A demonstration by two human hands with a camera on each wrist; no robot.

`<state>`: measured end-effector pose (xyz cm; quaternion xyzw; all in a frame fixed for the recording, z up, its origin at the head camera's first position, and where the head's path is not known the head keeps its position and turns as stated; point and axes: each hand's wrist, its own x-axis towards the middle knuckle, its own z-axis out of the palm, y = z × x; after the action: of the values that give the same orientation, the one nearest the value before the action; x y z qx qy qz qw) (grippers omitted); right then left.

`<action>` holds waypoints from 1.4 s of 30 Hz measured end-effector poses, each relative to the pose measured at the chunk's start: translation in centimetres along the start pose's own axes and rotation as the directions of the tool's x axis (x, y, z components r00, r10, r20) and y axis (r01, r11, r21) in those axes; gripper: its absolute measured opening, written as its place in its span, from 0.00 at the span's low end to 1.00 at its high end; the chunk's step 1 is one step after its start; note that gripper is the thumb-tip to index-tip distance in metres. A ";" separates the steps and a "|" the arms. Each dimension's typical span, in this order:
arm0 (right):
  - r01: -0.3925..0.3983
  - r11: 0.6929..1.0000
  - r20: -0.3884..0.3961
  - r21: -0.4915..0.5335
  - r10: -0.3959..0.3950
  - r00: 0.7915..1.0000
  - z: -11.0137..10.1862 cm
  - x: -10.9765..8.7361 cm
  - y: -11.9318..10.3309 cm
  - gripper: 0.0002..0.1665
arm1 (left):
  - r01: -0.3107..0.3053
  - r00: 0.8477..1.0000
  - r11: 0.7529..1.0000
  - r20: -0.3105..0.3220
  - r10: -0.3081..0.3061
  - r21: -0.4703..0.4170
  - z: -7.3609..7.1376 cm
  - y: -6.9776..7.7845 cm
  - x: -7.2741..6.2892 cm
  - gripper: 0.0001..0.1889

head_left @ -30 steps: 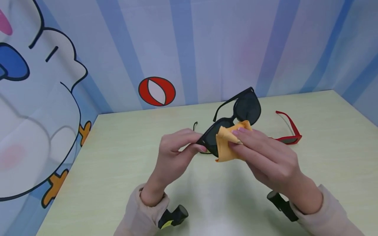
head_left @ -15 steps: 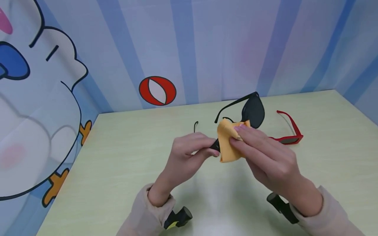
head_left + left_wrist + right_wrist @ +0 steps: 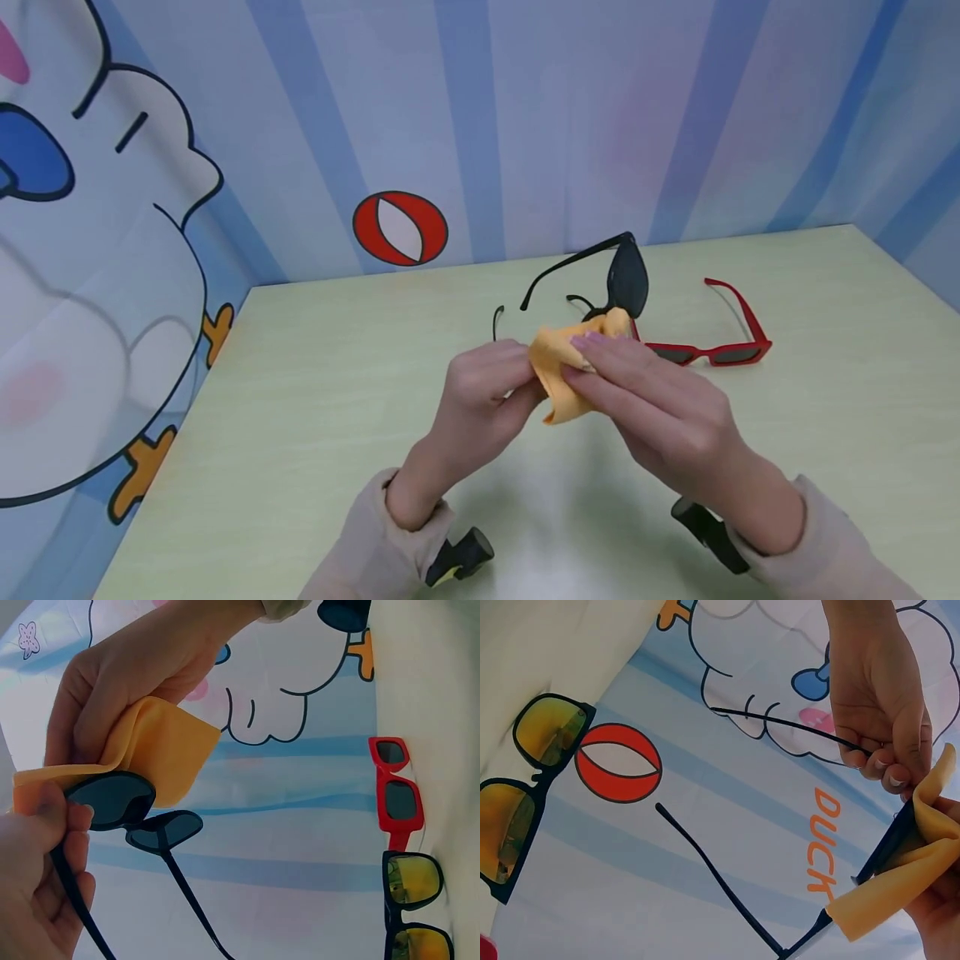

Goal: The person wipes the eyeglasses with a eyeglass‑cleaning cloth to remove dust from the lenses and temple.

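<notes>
Black sunglasses [image 3: 628, 279] are held up above the table, their temples unfolded. My left hand [image 3: 491, 400] pinches one end of the frame near the hinge, as the left wrist view shows with the dark lens [image 3: 120, 801] beside the fingers. A yellow-orange cloth [image 3: 562, 375] is folded over that same end of the glasses. My right hand [image 3: 660, 400] grips the cloth, its fingers pressing it against the lens. In the right wrist view the cloth [image 3: 892, 892] wraps round the front of the frame and hides part of it.
Red sunglasses [image 3: 738, 354] lie on the pale table [image 3: 300, 417], behind my right hand. Sunglasses with yellow mirrored lenses [image 3: 414, 879] rest beside them, mostly hidden by my hands in the head view. A blue striped backdrop [image 3: 525, 125] stands behind the table.
The cloth has slid over the lens toward my left hand, covering the frame's near end. The left hand has moved right, and the glasses have turned, so the far lens shows narrower.
</notes>
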<state>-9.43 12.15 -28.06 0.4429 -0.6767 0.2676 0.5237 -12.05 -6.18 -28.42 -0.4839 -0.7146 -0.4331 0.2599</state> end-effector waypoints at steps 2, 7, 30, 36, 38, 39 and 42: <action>-0.012 1.000 -0.027 -0.014 0.012 1.000 0.0 0.0 0.2 0.12 | -0.003 1.000 1.000 0.003 0.003 0.000 0.0 0.0 0.0 0.07; -0.071 0.996 -0.037 -0.047 0.069 0.997 -0.3 0.0 0.6 0.13 | 0.008 1.000 1.000 0.021 -0.008 -0.023 -0.1 0.2 0.0 0.11; -0.002 1.000 0.065 0.010 0.001 0.998 0.0 -0.4 -0.2 0.14 | -0.057 0.997 0.991 -0.053 0.063 0.118 0.0 -0.2 -0.1 0.03; 0.005 1.000 0.061 0.020 -0.006 0.998 -0.1 -0.2 0.1 0.14 | -0.015 0.996 0.998 -0.086 0.020 0.055 -0.3 0.1 -0.2 0.09; 0.010 1.000 0.061 0.018 -0.011 0.998 -0.2 -0.2 0.1 0.14 | 0.002 0.994 1.000 -0.112 0.000 0.021 -0.3 0.1 -0.3 0.09; 0.013 1.000 0.060 0.016 -0.014 0.998 -0.2 -0.1 0.2 0.14 | 0.010 0.992 1.000 -0.126 -0.009 0.009 -0.4 0.1 -0.3 0.09; 0.017 1.000 0.064 0.012 -0.018 0.998 -0.3 -0.1 0.2 0.14 | 0.035 0.986 0.999 -0.161 -0.037 -0.015 -0.5 0.1 -0.3 0.13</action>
<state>-9.48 12.50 -28.04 0.4602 -0.6877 0.2525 0.5015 -11.85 -6.68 -28.35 -0.4356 -0.6974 -0.4797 0.3061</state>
